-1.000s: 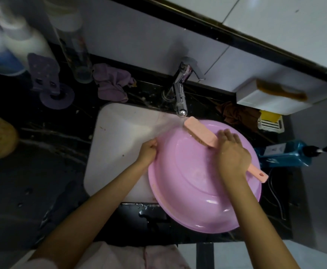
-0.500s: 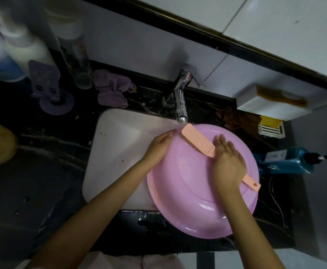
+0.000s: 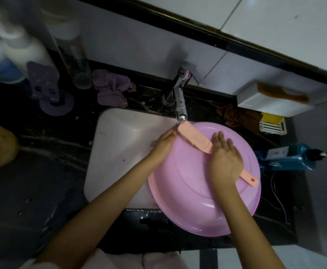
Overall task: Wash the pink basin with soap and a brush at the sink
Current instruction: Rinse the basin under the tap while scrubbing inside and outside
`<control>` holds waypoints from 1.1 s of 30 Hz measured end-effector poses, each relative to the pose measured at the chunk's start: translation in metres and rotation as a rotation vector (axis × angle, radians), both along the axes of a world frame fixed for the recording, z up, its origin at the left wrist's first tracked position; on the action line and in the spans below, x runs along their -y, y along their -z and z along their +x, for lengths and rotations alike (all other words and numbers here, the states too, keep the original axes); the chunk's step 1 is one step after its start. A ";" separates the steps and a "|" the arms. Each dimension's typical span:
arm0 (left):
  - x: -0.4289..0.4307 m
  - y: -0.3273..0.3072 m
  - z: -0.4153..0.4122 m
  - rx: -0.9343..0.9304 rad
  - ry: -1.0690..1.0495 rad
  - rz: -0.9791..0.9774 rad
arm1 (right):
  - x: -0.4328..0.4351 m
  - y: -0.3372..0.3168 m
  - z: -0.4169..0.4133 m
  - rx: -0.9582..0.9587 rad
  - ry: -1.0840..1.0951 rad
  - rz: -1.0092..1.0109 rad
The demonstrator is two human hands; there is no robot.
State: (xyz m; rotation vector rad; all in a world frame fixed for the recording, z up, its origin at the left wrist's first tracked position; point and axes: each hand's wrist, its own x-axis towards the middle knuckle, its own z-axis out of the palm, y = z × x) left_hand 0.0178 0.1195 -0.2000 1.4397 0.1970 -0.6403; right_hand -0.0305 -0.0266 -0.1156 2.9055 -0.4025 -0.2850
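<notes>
Basin (image 3: 197, 200): pink, sitting over the right half of the white sink (image 3: 120, 148), overhanging the counter.
Brush (image 3: 193, 139): pink, lying across the basin, head under the tap (image 3: 180, 105).
Left hand (image 3: 161, 145): gripping the basin's rim.
Right hand (image 3: 225, 162): pressing flat on the brush handle, fingers straight.
Blue pump bottle (image 3: 287, 158): lying just beside the basin.

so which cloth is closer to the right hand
The brown cloth, just behind the pink basin; the purple cloth lies farther off, left of the tap.
</notes>
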 end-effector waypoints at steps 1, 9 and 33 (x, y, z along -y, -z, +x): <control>0.001 0.005 0.005 -0.017 0.023 0.029 | -0.001 -0.001 0.000 0.014 0.001 0.001; -0.046 -0.001 -0.030 0.123 0.131 0.064 | -0.005 -0.007 0.003 -0.039 0.008 -0.024; -0.006 0.049 -0.001 -0.235 -0.163 -0.034 | 0.015 -0.021 -0.009 0.036 -0.064 0.059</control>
